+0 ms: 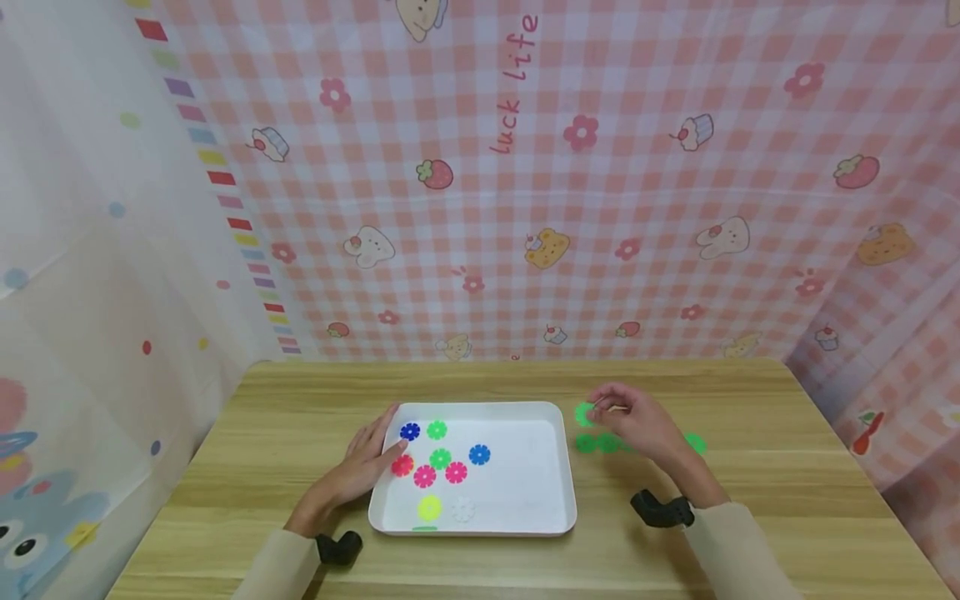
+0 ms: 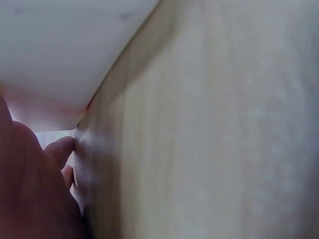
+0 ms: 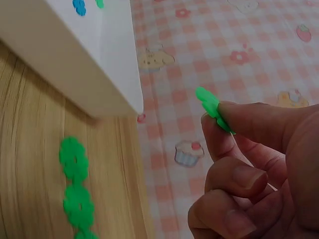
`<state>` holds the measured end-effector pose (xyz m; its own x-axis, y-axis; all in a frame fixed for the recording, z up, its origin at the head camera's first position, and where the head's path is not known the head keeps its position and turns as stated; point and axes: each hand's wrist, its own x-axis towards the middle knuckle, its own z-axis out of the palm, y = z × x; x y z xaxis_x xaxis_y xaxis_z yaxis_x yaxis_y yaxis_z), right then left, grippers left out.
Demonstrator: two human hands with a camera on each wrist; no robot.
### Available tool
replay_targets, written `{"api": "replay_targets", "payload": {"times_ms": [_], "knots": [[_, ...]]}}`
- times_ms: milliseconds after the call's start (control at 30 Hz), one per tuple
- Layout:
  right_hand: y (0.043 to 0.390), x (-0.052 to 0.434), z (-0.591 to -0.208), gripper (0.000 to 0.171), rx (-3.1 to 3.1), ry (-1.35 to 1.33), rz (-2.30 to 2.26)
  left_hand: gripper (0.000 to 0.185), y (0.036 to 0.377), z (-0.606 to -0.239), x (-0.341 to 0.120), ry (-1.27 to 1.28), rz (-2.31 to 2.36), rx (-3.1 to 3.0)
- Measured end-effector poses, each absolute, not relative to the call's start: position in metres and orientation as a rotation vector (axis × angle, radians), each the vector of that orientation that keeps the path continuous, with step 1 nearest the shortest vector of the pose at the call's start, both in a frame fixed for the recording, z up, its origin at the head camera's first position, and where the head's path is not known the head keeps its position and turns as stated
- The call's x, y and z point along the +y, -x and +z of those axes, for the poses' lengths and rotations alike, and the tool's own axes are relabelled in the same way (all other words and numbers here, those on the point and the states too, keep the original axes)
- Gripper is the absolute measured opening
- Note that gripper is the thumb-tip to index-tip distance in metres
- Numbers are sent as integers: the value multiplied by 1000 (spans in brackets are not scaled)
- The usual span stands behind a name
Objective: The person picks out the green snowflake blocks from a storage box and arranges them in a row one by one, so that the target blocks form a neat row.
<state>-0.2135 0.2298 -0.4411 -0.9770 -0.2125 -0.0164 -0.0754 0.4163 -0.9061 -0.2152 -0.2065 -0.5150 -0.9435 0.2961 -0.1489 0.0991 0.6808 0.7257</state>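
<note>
My right hand (image 1: 632,423) pinches a green notched plastic disc (image 3: 213,107) between thumb and index finger, above the table just right of the tray. Beneath it a row of linked green discs (image 3: 78,205) lies on the wood, partly hidden by the hand in the head view. At the left side of the white tray (image 1: 517,528), my left hand (image 1: 365,463) grips the wall, its thumb over the rim and its fingers along the outside. Inside the tray lie blue discs (image 1: 479,454), pink discs (image 1: 424,476), green discs (image 1: 437,430), a yellow disc (image 1: 430,507) and a clear disc (image 1: 463,509).
The wooden table (image 1: 300,417) runs back to a pink checked cloth (image 1: 480,292) hanging behind it. Another green disc (image 1: 696,443) shows beyond the right wrist. Black wrist mounts (image 1: 660,509) sit at both cuffs.
</note>
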Motion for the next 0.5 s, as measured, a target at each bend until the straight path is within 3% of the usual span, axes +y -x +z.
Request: {"api": "replay_targets", "payload": {"times_ms": [500], "knots": [[196,316,-454,36,2691,32,-1541,72,214,-514,-207,-297,1136,2626]]}}
